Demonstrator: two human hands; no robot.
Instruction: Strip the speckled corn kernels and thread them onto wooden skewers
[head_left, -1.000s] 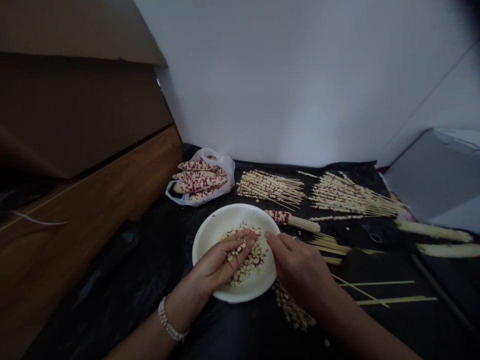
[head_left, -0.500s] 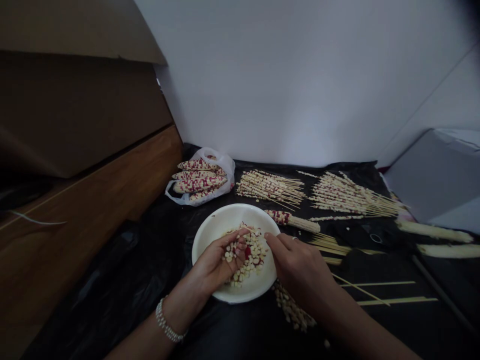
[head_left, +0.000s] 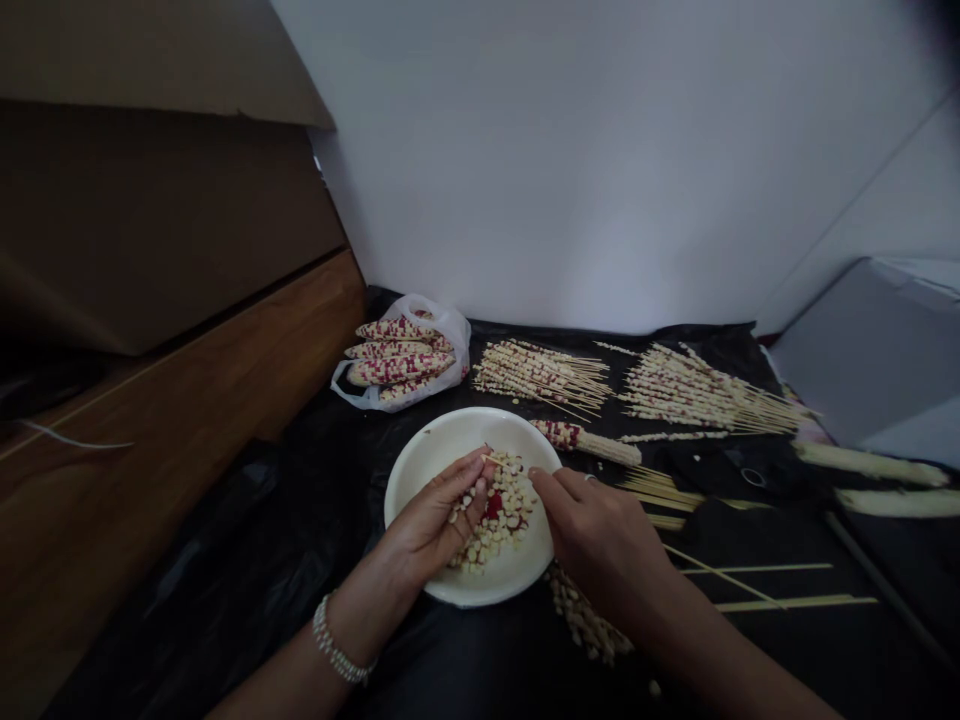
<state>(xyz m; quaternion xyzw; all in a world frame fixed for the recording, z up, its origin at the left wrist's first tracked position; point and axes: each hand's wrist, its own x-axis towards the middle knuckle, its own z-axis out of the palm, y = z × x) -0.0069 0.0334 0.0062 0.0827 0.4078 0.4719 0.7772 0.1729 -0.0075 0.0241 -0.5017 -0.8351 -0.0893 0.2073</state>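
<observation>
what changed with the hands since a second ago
The left hand, open and palm up a second ago, has curled its fingers inward, thumb close to the fingertips, where a thin pale stick now shows. A dark red piece has come into view among the kernels. The right hand, white bowl and loaded skewers stayed put.

The bowl (head_left: 411, 470) looks smooth, the sheeting (head_left: 247, 560) glossy plastic.
</observation>
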